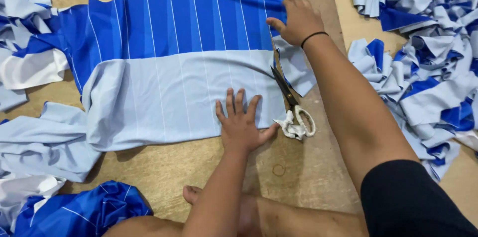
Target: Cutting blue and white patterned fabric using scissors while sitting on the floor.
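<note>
Wooden floor bears fabric (164,67) lying crosswise; left hand (241,122) flat, right hand (296,20) pinching its edge.

- L hand (242,123) flat, fingers spread, palm down on pale-blue half of striped fabric (169,62), near its lower edge.
- R hand (295,19) on fabric's far right corner, over the dark-blue half; black band (314,37) on wrist.
- Scissors (291,102) lie on the fabric's right edge btw the 2 hands, blades pointing away, handles wrapped in white cloth; neither hand touches them.
- Fabric spread flat on wooden board (303,167).
- Heap of blue/white cut pieces (423,67) at right; more bunched fabric (30,42) at left.
- Bare foot (191,194) on board near L forearm.
</note>
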